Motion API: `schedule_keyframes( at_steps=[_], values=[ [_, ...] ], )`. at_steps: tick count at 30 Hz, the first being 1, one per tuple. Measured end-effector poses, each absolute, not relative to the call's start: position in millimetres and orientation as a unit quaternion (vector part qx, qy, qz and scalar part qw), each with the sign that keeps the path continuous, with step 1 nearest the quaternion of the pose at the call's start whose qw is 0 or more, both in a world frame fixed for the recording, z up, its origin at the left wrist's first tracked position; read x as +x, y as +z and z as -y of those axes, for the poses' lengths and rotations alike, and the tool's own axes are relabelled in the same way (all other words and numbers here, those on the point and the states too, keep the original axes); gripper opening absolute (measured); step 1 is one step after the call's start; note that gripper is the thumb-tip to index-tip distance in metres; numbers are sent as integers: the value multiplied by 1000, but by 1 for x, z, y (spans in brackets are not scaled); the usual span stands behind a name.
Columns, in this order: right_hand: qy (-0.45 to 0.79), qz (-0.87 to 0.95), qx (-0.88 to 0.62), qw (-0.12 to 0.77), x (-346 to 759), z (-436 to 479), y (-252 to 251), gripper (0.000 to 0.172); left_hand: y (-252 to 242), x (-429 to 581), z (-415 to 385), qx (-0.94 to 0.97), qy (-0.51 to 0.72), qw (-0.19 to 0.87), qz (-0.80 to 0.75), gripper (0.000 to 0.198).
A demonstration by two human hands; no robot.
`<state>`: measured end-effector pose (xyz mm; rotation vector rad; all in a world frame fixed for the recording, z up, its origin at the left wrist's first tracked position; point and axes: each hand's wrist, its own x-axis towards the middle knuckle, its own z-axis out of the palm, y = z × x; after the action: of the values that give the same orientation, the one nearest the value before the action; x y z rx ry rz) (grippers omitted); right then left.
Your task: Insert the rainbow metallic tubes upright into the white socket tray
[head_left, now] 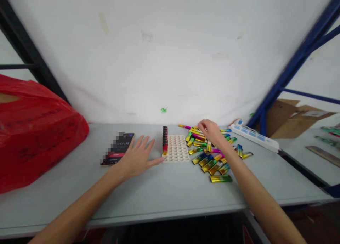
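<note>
A white slotted tray (176, 158) stands mid-table, and its left column holds a row of upright, slim pieces (165, 141) with black tops and red-and-gold bodies. My left hand (139, 153) is open beside it, fingers spread, the thumb at the tray's front left corner. To the right lies a loose pile of slim, shiny lighter-shaped cases (208, 162) in yellow, green, blue and pink. Over the far part of that pile is my right hand (209, 130), its fingers curled together. Whatever its fingertips hold, if anything, is hidden.
A phone (120, 146) showing a clock lies left of my left hand. The red plastic bag (39, 130) bulges at the far left. At the right back are a white power strip (255, 137), a blue metal post (292, 67) and an open cardboard box (292, 120). A white wall closes the back.
</note>
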<state>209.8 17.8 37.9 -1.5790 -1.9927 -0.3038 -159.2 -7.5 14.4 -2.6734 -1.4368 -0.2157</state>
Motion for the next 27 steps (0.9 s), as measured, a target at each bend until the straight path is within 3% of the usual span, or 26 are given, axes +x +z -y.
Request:
schedule_keyframes(
  at_steps=[3, 9, 16, 21, 27],
  values=[
    [-96, 738, -617, 255, 243, -30, 28, 21, 14, -156, 7, -891, -79, 24, 447, 101],
    [-4, 811, -559, 174, 252, -16, 6, 32, 7, -152, 6, -905, -49, -42, 421, 103],
    [75, 831, -511, 206, 256, 13, 25, 25, 2, -151, 5, -909, -56, -82, 405, 97],
    [17, 780, -570, 258, 262, 7, 20, 30, -1, -153, 2, -910, -71, -78, 401, 96],
    [29, 823, -539, 177, 253, 3, 12, 28, 1, -152, 3, -908, -56, -81, 407, 99]
  ],
)
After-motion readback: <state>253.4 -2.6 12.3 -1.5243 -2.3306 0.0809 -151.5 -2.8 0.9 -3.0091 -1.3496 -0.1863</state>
